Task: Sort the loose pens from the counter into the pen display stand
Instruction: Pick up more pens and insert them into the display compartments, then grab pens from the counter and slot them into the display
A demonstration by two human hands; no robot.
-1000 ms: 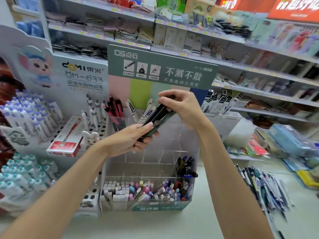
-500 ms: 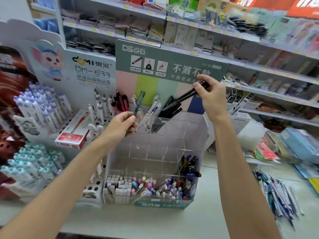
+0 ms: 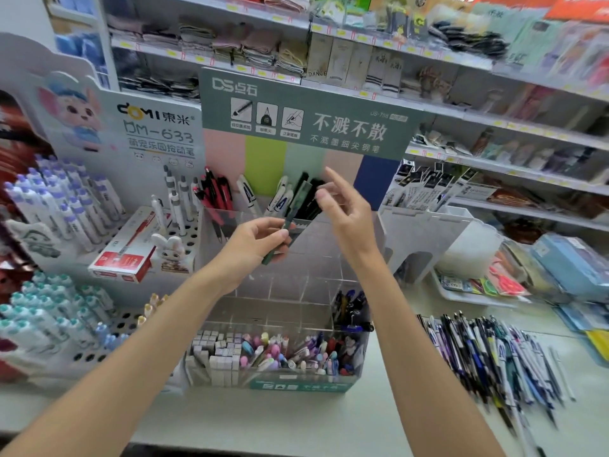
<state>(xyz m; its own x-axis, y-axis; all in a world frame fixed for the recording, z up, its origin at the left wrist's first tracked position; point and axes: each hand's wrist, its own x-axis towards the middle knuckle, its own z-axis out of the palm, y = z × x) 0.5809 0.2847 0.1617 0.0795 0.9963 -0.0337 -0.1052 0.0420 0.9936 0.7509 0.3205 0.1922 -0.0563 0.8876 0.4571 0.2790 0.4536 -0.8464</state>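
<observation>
This is a stationery shop: long shelves (image 3: 494,164) with yellow price labels (image 3: 242,68) carry packed goods, branded cardboard displays (image 3: 158,133) hold rows of pens (image 3: 59,199), a clear pen display stand (image 3: 296,275) has a printed header (image 3: 306,117), and many loose pens (image 3: 487,354) lie on the worktop (image 3: 296,420)

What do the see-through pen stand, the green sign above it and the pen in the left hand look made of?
Pen stand: clear rigid plastic, likely acrylic; the pens inside show through its glossy walls. Green sign: probably printed card, flat and matte. Pen held by the left hand: dark green, smooth, likely plastic; blur leaves it open.
</observation>
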